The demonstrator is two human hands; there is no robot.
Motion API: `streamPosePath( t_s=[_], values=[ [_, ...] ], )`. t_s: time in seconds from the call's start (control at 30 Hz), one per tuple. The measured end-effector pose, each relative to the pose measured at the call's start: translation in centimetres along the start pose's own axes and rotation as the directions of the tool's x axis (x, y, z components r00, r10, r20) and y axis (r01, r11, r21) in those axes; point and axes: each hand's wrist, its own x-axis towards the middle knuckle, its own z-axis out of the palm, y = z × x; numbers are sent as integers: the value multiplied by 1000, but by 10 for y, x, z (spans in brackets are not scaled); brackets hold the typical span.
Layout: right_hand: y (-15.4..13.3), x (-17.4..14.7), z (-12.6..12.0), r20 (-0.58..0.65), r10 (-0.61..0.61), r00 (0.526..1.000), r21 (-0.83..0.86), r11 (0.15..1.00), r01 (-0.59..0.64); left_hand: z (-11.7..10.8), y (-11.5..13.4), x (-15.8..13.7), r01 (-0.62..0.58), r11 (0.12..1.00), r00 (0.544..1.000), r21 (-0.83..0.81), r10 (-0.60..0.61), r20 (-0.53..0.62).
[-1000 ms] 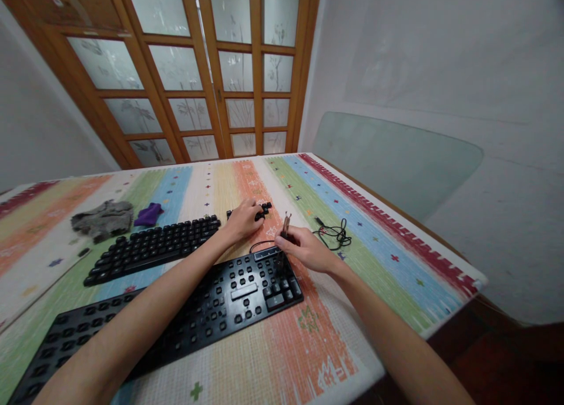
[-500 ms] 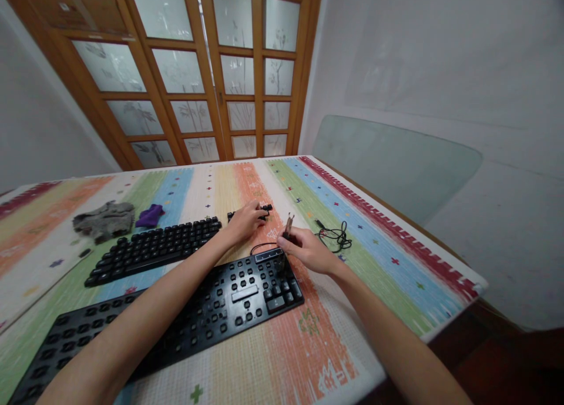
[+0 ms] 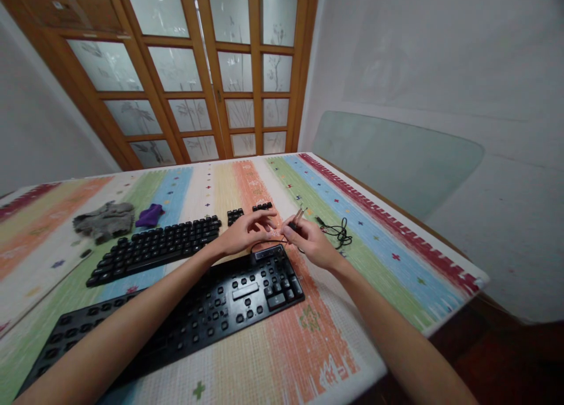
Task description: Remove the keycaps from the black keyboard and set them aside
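Observation:
My right hand (image 3: pixel 311 241) is closed around a small brown keycap puller (image 3: pixel 299 216), its two thin prongs pointing up and away. A small dark piece, possibly a keycap, shows at its thumb and fingertips. Just to the left, my left hand (image 3: pixel 247 231) hovers with fingers apart and nothing visible in it. Below both hands lies a black keyboard (image 3: pixel 211 311) with most keycaps off; a few keys remain at its right end. My left forearm hides part of it. Behind the left hand sit small groups of black keycaps (image 3: pixel 235 216).
A large block of black keycaps (image 3: pixel 154 246) lies left of my left hand. Farther left are a grey cloth (image 3: pixel 103 221) and a purple cloth (image 3: pixel 150 216). A coiled black cable (image 3: pixel 339 233) rests right of my right hand, on the striped tablecloth (image 3: pixel 326 334).
My left hand has drawn back from the keycaps behind it, and its fingers have spread. My right hand has shifted slightly right and away, tilting the keycap puller to the right.

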Motion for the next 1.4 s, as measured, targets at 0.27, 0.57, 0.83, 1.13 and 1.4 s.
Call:
streamPosePath(
  t_s=[0.27,0.57,0.83,1.13,1.4],
  values=[
    [2,-2,2,-6,-20,1000,60,998,21,22,18,-22,174,904,983,-390,-138,118],
    [4,-2,3,64,-15,998,142,990,6,20,11,-29,174,829,983,-531,-177,46],
    [5,-2,3,97,-9,995,263,965,-16,25,15,-33,114,797,991,-593,-129,18],
    [3,1,2,29,15,999,272,962,-22,30,22,-31,41,865,982,-500,-128,-141],
    [5,1,4,35,66,997,334,940,-74,30,29,-33,-65,949,983,-308,8,-184]
  ],
)
